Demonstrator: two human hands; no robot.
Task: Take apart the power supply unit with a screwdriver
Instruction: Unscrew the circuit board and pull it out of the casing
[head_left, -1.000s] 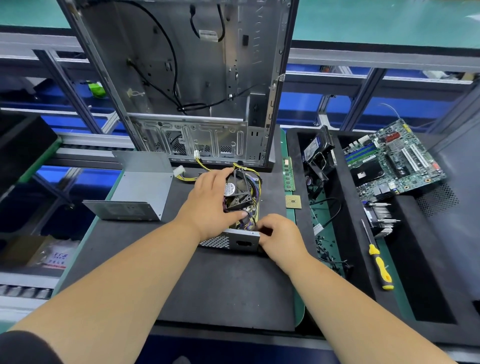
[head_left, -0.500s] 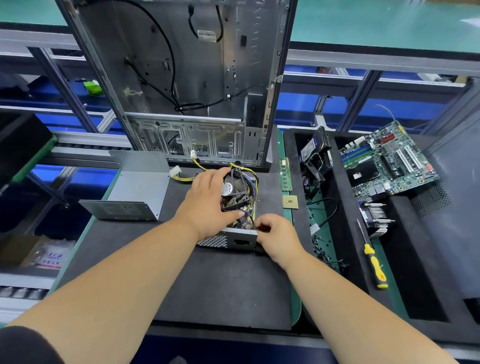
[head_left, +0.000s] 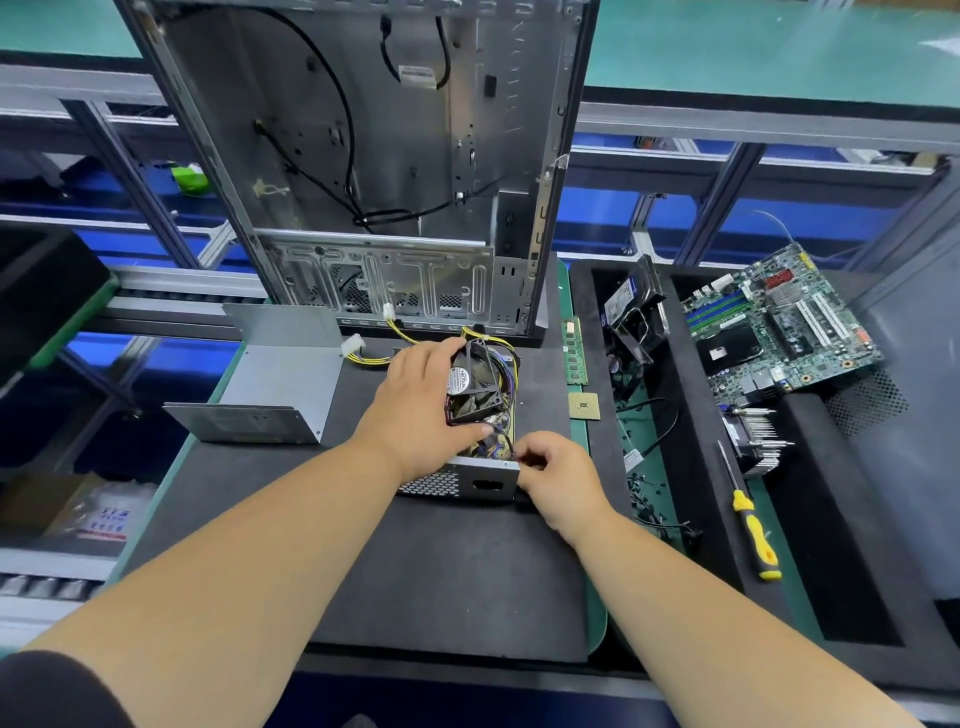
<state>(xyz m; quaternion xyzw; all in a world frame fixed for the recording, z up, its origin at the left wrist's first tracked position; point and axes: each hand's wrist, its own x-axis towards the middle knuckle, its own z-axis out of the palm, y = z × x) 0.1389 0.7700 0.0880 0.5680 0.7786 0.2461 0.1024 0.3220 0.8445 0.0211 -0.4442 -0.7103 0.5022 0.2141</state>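
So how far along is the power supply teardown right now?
Done: the metal cover lies off to the left, leaving the power supply unit open. In hand: the left hand grips the black fan lifted above it; the right hand pinches a wire at its corner. Left: freeing the fan and internals. The screwdriver lies unused.

This looks like an electronics teardown workshop or factory line. A desk (head_left: 457, 582) with a dark mat carries a stripped computer case (head_left: 363, 156) standing upright, its wiring bare. To the right, black sorting trays (head_left: 857, 519) hold a motherboard (head_left: 779, 327), a heat sink (head_left: 758, 441) and a yellow-handled screwdriver (head_left: 753, 530). A memory stick (head_left: 574, 351) and a processor chip (head_left: 584, 406) lie loose. Metal racking (head_left: 727, 119) behind holds what may be blue bins, though they are blurred.
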